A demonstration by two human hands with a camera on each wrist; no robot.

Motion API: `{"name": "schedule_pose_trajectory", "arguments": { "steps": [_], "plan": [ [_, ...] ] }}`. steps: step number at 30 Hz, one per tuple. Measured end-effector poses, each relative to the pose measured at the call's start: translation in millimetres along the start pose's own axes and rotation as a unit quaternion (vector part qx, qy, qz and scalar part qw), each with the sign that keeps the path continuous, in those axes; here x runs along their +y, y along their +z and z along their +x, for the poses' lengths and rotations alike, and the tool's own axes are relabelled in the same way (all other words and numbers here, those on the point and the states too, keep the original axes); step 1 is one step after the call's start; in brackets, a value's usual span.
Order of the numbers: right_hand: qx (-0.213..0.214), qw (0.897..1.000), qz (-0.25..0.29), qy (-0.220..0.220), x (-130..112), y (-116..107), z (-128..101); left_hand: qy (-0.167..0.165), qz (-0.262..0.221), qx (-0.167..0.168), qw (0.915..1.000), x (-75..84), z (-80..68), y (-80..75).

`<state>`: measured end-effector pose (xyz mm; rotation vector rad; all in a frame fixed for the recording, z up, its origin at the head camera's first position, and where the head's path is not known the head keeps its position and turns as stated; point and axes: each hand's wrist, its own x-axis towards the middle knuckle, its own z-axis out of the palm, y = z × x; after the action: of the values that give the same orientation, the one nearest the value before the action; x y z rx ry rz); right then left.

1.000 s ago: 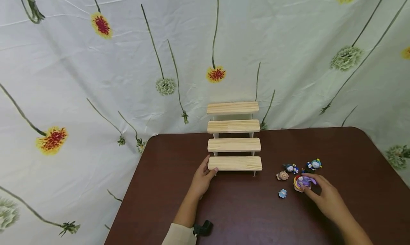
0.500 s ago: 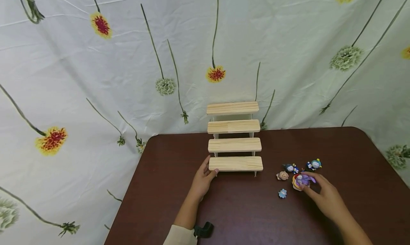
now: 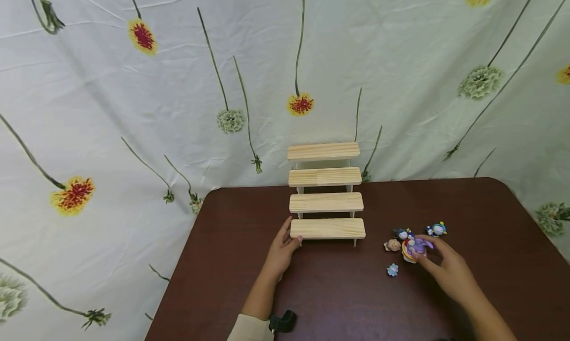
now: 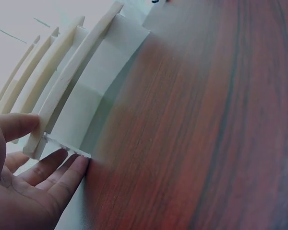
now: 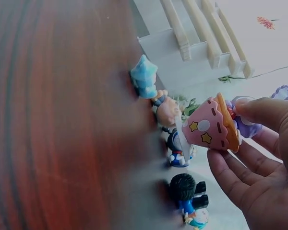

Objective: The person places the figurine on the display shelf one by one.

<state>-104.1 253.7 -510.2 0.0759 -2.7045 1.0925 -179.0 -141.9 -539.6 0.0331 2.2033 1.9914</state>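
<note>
At a dark reddish-brown wooden table [image 3: 338, 291] set against a white cloth backdrop printed with long-stemmed flowers [image 3: 178, 83], a person's left hand [image 3: 281, 249] rests against the left end of the lowest step of a pale four-tier wooden display stand [image 3: 326, 192]; the left wrist view shows the thumb on top of that plank and the straight fingers [image 4: 62, 175] laid along its clear foot, pressing rather than curling round it. A small black object [image 3: 283, 320] beside the cream sleeve is too dark to identify. To the right of the stand lies a cluster of tiny toys: a peach flower-shaped figure [image 3: 392, 245], a pale blue star-like figure [image 3: 393, 269] nearer the person, and two blue-and-white figurines [image 3: 436, 229] behind, their details too small to read. The right hand [image 3: 445, 271] pinches a purple figurine on a pink, star-dotted, orange-edged base [image 5: 212, 125], thumb above and fingers below, raised just off the tabletop just beside the cluster; the hand hides much of the figurine's purple body. The right forearm runs out of frame at the bottom.
</note>
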Motion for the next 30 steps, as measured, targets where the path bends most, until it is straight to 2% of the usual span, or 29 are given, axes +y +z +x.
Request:
{"name": "schedule_pose_trajectory", "arguments": {
  "steps": [6, 13, 16, 30],
  "plan": [
    [0.001, 1.0, 0.003, -0.008, -7, 0, 4, 0.013, -0.004, -0.009, 0.9999, 0.2, -0.5, -1.7],
    [0.006, 0.997, 0.071, -0.044, -19, 3, 8, 0.012, -0.003, -0.002, 0.9999, -0.3, -0.8, -1.7],
    [0.012, 0.995, 0.08, -0.052, -23, 4, 8, 0.009, -0.003, -0.001, 1.0, 0.0, -1.4, -1.2],
    [0.033, 0.994, 0.063, -0.08, -36, 15, 16, 0.004, -0.005, -0.009, 0.9999, -0.5, -0.9, -1.9]
  ]
}}
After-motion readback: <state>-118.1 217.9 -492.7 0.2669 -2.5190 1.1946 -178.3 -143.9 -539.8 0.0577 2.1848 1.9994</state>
